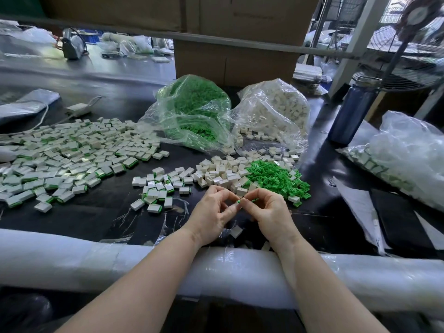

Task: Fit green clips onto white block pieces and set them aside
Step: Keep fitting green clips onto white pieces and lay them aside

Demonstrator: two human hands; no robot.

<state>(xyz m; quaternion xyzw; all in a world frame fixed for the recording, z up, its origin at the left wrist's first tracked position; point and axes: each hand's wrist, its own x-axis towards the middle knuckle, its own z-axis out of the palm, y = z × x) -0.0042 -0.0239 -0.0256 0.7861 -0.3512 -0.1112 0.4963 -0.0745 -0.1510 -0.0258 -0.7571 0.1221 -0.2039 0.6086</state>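
Two hands meet just above the near edge of the bench (101, 212). The right hand (269, 216) pinches a green clip (238, 201) at its fingertips; the left hand (211, 216) has fingers curled toward it, apparently round a white block, though that piece is hidden. The clip lies between both grips, nearer the right. Loose white blocks (223, 170) and green clips (276, 179) lie just beyond; finished pieces (60, 159) spread far left. Bags and a cardboard box stand behind.

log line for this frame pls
phase: fitting | left hand: pinching green clip | right hand: pinching same clip | white block: not visible in hands | finished pile: left on table
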